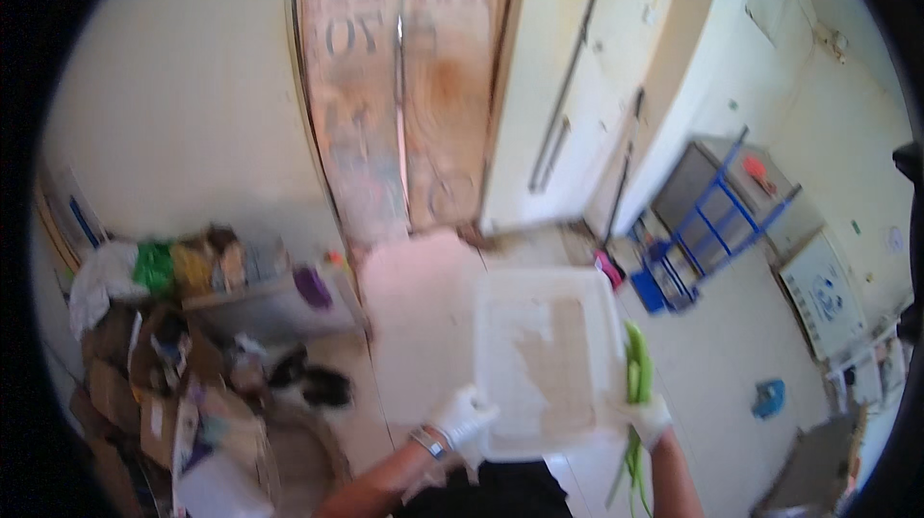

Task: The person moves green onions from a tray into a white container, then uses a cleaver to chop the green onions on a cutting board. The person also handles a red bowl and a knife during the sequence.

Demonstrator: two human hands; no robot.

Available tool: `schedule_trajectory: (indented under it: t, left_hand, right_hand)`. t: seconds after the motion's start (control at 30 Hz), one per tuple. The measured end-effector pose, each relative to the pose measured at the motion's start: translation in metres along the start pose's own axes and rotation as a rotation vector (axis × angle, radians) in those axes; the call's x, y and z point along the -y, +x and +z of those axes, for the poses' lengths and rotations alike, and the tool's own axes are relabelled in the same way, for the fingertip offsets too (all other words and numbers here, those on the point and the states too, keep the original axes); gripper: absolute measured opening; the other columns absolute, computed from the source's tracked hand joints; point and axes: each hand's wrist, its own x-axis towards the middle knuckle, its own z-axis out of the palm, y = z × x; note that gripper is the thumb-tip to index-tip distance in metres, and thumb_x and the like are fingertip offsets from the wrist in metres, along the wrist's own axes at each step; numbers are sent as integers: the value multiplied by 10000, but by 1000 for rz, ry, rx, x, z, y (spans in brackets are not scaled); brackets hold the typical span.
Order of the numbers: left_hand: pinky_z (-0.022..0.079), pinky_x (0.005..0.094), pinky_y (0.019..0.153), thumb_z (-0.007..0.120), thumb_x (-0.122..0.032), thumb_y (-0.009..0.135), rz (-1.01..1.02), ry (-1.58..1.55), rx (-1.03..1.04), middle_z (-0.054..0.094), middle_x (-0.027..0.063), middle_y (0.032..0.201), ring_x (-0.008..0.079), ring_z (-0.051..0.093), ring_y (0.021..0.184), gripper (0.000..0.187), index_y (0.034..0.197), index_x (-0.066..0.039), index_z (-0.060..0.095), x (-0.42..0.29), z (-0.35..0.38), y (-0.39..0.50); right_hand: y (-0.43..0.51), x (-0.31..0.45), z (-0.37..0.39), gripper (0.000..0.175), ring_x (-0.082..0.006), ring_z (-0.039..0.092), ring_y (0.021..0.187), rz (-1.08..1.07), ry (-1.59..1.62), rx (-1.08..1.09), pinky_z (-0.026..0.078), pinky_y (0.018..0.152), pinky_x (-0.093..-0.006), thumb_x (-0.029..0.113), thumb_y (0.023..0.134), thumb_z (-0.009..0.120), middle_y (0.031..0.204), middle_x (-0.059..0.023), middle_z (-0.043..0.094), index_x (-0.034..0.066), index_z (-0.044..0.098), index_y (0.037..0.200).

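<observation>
A white plastic bin (530,438) is held in front of my body, with a pale brownish patch across its bottom that is too blurred to identify. My left hand (464,417), in a white glove and with a watch at the wrist, grips its left side. On the other side my right hand (648,420), also gloved in white, holds the bin's edge. Pinned between that hand and the bin is a bunch of long green vegetables (639,366). Their thin stalks hang below the hand.
Cardboard boxes (115,399) and bags (108,280) are heaped at left, with dark shoes (325,386) beside them. Double doors (447,99) stand ahead. A blue hand truck (711,229) leans by a grey cabinet (682,182); a blue object (769,399) lies on the right floor.
</observation>
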Motion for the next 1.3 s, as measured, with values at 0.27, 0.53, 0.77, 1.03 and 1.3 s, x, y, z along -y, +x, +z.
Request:
schedule_trajectory:
  t: [0.27,0.53,0.77,1.03,1.3]
  left_hand:
    - [550,368,713,717,-382,980,236,92,53,711,130,835,208,667,745,371,1044,-18,691,-22,-135,358]
    - [563,391,740,700,-477,976,232,212,-321,740,172,913,271,734,840,430,1045,-52,717,-73,-343,644]
    - [461,353,1086,614,-358,1061,289,-195,-39,687,93,1335,182,610,1259,418,1327,-44,683,-39,-505,984]
    - [365,365,1208,610,-343,1059,284,-255,-493,548,113,1523,219,502,1394,524,1461,-8,574,-29,-764,1170]
    - [343,404,1226,561,-307,1057,302,-422,-1292,491,143,1564,277,458,1434,548,1487,29,509,7,-1025,1208]
  right_hand:
    - [311,86,94,178,-141,602,621,-156,232,-30,487,520,-325,-31,754,693,742,-15,627,15,704,926]
    - [569,212,210,161,-177,584,574,120,425,51,467,518,-354,-51,750,765,707,-10,610,43,683,853]
    - [725,369,333,166,-148,602,598,162,402,260,483,543,-319,-51,759,799,716,-21,628,53,684,819]
    - [925,556,491,289,-110,602,722,-111,33,380,529,659,-315,154,787,877,813,-21,671,-17,728,966]
    - [1205,738,714,460,-119,654,844,-313,151,652,563,786,-318,165,774,868,961,-80,750,-18,742,1177]
